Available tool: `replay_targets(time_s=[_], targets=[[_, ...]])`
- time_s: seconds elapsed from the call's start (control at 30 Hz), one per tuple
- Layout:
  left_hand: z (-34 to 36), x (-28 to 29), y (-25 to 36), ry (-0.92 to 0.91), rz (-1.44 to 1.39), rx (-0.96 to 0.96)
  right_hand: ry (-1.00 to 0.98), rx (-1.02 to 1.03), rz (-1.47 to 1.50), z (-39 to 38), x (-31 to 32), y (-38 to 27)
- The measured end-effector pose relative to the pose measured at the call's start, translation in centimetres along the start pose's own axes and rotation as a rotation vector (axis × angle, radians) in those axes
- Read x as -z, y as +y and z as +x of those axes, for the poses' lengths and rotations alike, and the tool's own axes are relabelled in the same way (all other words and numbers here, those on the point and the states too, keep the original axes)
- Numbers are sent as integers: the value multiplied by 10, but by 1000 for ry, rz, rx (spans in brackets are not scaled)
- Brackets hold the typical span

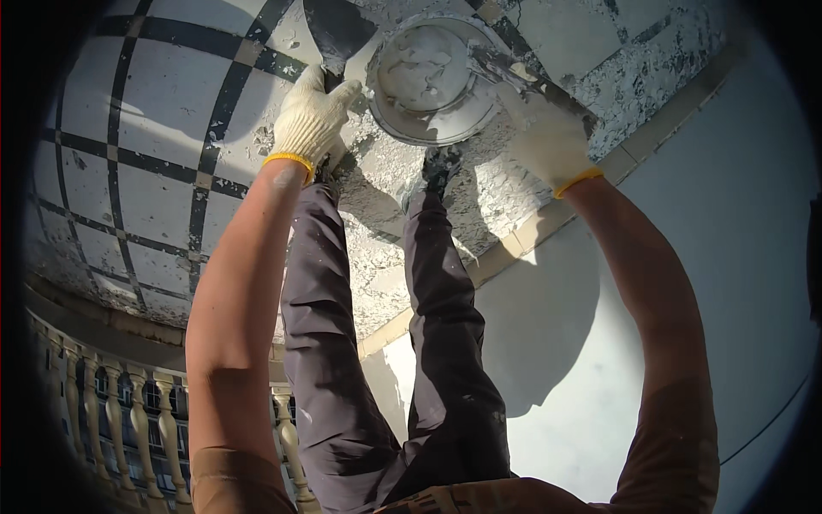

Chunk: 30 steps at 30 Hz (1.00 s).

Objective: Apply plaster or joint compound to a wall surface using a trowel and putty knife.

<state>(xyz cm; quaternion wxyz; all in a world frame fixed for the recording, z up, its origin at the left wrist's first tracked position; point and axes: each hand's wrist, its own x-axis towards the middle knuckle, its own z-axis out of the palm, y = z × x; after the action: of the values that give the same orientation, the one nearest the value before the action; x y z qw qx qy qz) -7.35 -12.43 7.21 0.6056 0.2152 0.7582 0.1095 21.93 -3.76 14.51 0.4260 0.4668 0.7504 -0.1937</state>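
My left hand (pixel 312 120), in a cream knit glove with a yellow cuff, is closed round the dark handle of a broad putty knife (pixel 339 31), its blade pointing away from me. My right hand (pixel 548 141), gloved the same way and blurred, grips a long trowel (pixel 535 86) smeared with grey-white paste. The trowel's far left end reaches the rim of a round bucket (pixel 383 120), which stands between my hands. Pale, lumpy putty (pixel 424 68) fills the bucket's inside. The right fingers are partly hidden under the trowel.
Tiles (pixel 163 86) with dark bands cover the floor, littered with white crumbs. My legs (pixel 321 291) stand close to the bucket. A smooth white wall (pixel 685 214) with a low skirting (pixel 638 150) runs along the right. A balustrade (pixel 137 403) stands at lower left.
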Motion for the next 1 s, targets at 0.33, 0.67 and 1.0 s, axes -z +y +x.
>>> replay_targets(time_s=[0.33,0.67,1.0], targets=[[79,-45,-10,27,173,-71,-150,71,-418,52,16,-17],[66,-52,-2,33,155,-40,-80,-80,3,40,-79,-22],[80,-56,-7,57,218,-54,-388,-333,452,27,-96,-82]])
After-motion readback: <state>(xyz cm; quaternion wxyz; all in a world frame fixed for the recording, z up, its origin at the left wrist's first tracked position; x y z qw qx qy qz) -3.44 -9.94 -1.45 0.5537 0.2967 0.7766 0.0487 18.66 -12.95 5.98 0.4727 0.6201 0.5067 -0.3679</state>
